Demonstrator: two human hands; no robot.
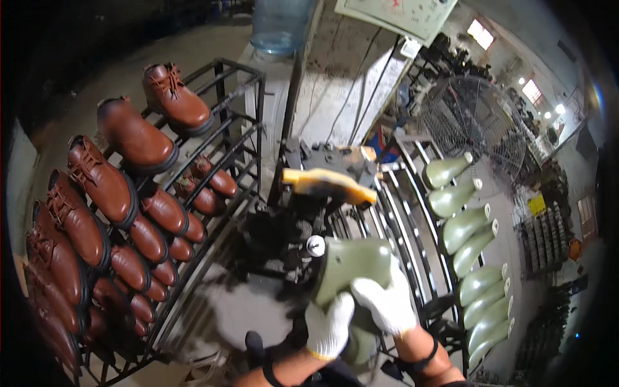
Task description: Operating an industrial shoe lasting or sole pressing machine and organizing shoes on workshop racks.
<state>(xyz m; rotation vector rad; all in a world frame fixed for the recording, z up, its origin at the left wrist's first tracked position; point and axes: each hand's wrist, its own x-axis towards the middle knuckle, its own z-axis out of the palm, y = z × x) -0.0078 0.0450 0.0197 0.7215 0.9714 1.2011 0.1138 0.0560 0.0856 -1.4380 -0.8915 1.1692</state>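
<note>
Both my hands wear white knit gloves and grip an olive-green shoe last [354, 258] in front of me. My left hand [332, 326] holds its near left side, the thumb pointing up. From the right, my right hand [385, 303] closes over it, thumb laid across the top. The palm-side fingers of both hands are partly hidden. Below the hands another green surface [361, 348] shows; I cannot tell whether it belongs to the same last. A round white metal end [315, 246] of a dark machine [274, 242] sits right beside the last's upper left corner.
Brown lace-up leather shoes [106, 190] fill a black rack [219, 103] at left. Several green lasts [474, 226] line a metal rack [412, 213] at right. A yellow-orange bar [329, 184] crosses the machine's top. Behind stand a large fan [474, 129] and a blue water bottle [277, 26].
</note>
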